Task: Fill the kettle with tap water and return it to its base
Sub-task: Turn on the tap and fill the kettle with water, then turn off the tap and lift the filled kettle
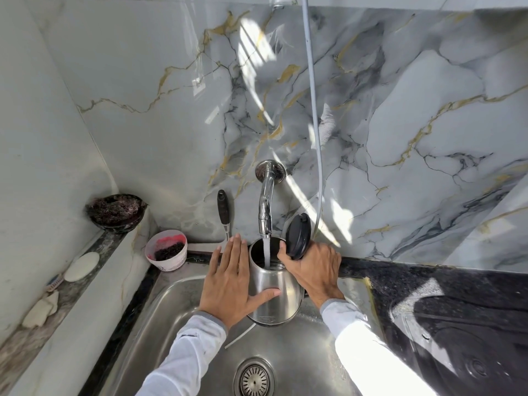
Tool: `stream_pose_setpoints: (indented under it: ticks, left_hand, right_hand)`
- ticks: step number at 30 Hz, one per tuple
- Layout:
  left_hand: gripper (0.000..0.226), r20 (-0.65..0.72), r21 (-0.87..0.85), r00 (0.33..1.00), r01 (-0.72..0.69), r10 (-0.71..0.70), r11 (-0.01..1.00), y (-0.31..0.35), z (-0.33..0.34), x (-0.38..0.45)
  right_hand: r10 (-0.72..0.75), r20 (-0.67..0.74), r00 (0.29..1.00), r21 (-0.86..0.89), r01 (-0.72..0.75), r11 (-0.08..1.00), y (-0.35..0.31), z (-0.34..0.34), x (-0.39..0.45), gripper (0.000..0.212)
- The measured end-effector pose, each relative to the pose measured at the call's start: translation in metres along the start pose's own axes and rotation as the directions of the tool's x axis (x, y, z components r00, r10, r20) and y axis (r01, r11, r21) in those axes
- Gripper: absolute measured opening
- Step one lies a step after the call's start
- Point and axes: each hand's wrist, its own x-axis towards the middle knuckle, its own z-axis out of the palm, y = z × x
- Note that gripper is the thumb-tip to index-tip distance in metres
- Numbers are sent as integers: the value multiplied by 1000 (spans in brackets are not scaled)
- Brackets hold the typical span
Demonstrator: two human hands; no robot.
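A steel kettle is held over the sink under the chrome wall tap, with its black lid flipped open to the right. A stream of water runs from the spout into the kettle's mouth. My right hand is wrapped around the kettle's handle side, the handle itself hidden under it. My left hand lies flat against the kettle's left wall, fingers straight and thumb across the front. The kettle's base is not in view.
The steel sink has a drain strainer near the bottom edge. A pink-stained tub, a dark bowl, a soap bar and a black-handled tool sit at left. A grey hose hangs down; black countertop lies right.
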Motion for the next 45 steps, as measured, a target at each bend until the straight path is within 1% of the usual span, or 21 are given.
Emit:
stream_pose_setpoints:
  ticks: [4, 8, 11, 13, 15, 16, 17, 19, 20, 21, 23, 25, 27, 30, 32, 33, 35, 37, 39, 41, 45]
  left_hand:
    - [126, -22, -9, 1000, -5, 5, 1000, 1, 1, -1]
    - [126, -28, -14, 1000, 6, -6, 1000, 0, 3, -1]
    - [125, 1, -38, 1000, 3, -3, 999, 0, 0, -2]
    - [120, 30, -92, 1000, 10, -7, 996, 2, -5, -2]
    - [110, 13, -231, 999, 32, -29, 972, 2, -17, 2]
    - [103, 12, -362, 998, 59, -58, 930, 2, -24, 6]
    - [94, 35, -515, 996, 86, -79, 853, 2, -34, 14]
    - [72, 43, -754, 994, 99, -101, 650, 4, -54, 34]
    - [57, 35, -833, 995, 81, -94, 547, 5, -61, 46]
    - [40, 27, -878, 996, 64, -84, 474, 6, -65, 56]
    - [17, 12, -899, 992, 64, -122, 433, 6, -65, 73]
    - [16, 24, -905, 982, 101, -187, 414, 5, -63, 82]
    - [25, 17, -885, 964, 138, -265, 444, 11, -65, 85]
    - [43, -34, -771, 903, 248, -427, 586, 24, -70, 90]
    - [52, -50, -713, 894, 281, -446, 642, 28, -68, 93]
    - [52, -69, -707, 903, 256, -425, 660, 27, -67, 92]
    - [52, -132, -674, 937, 154, -323, 722, 19, -66, 78]
    - [71, -177, -531, 970, 50, -169, 846, 14, -64, 51]
    - [95, -160, -312, 986, 4, -57, 950, 12, -56, 21]
    - [111, -80, -149, 997, -16, 4, 989, 16, -47, -5]
    - [116, -10, -56, 997, -83, 83, 995, 40, -33, -32]
  right_hand:
    - [-10, -15, 1000, -5, 10, 1000, -2, -1, -1, 50]
    - [13, 8, 1000, -24, -12, 1000, 0, 1, 0, 59]
    - [5, 15, 1000, -22, -5, 1000, -1, 1, 1, 55]
    - [-1, 22, 1000, -17, 1, 1000, -1, 0, 1, 54]
    - [3, 18, 1000, -15, -2, 1000, -1, 1, 1, 55]
    - [4, 13, 1000, -13, -3, 1000, -2, 0, 1, 54]
    - [5, 8, 1000, -14, -5, 1000, -2, 0, 1, 53]
    - [14, 3, 1000, -25, -14, 1000, -3, -1, 1, 57]
    - [19, -4, 1000, -32, -19, 999, -3, -2, 2, 60]
    - [22, -8, 1000, -36, -23, 999, -4, -2, 3, 62]
    - [24, -3, 1000, -35, -24, 999, -6, -3, 3, 62]
    - [21, 10, 1000, -32, -21, 999, -7, -4, 3, 61]
    - [23, 21, 1000, -34, -22, 999, -7, -4, 3, 62]
    - [16, 3, 1000, -28, -16, 999, -9, -5, 1, 61]
    - [11, -16, 1000, -27, -12, 1000, -9, -7, 1, 61]
    - [7, -23, 1000, -26, -8, 1000, -8, -8, 1, 61]
    - [-1, -32, 999, -22, 1, 1000, -7, -11, -1, 61]
    - [-1, -32, 999, -30, 0, 1000, -4, -15, -4, 63]
    - [1, -32, 999, -35, -2, 999, 0, -20, -6, 64]
    - [-2, -29, 1000, -38, 1, 999, 5, -32, -11, 62]
    - [-33, -28, 999, -56, 32, 998, 21, -60, -19, 62]
